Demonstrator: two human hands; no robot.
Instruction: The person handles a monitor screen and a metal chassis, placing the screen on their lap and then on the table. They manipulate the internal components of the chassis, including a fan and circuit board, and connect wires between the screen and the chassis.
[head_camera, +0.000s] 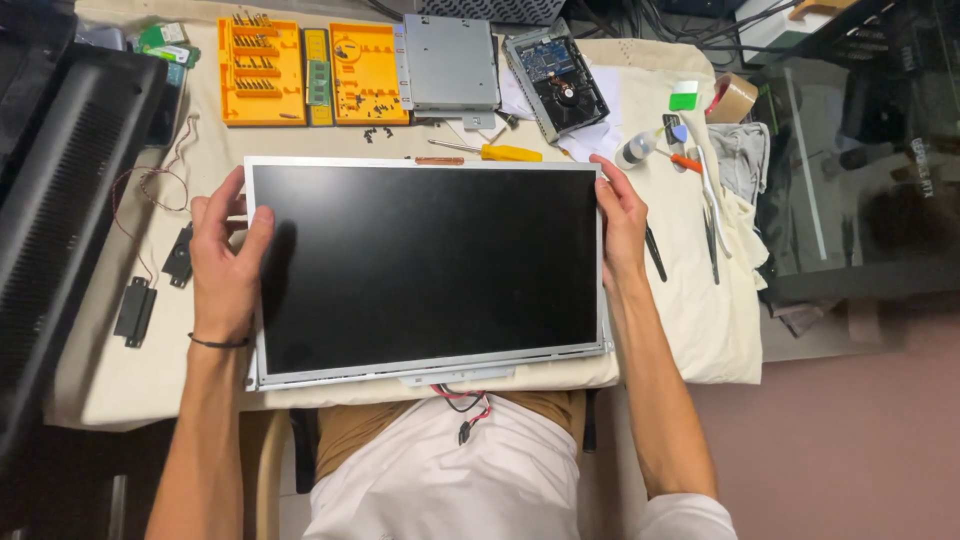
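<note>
A bare flat display panel (425, 265) with a black screen and thin metal frame lies flat on the cream cloth-covered table (690, 320) in front of me. My left hand (225, 255) grips its left edge, thumb resting on the glass. My right hand (620, 220) holds the right edge near the upper corner. Red and black wires (465, 405) hang from the panel's near edge over my lap.
Behind the panel lie a yellow-handled screwdriver (500, 152), orange screw trays (300, 72), a metal bracket plate (450, 65) and an open hard drive (557, 85). A black monitor back cover (60, 200) and small speakers (135, 308) sit left. Tools, tape roll (733, 97) and a glass desk (860, 150) stand right.
</note>
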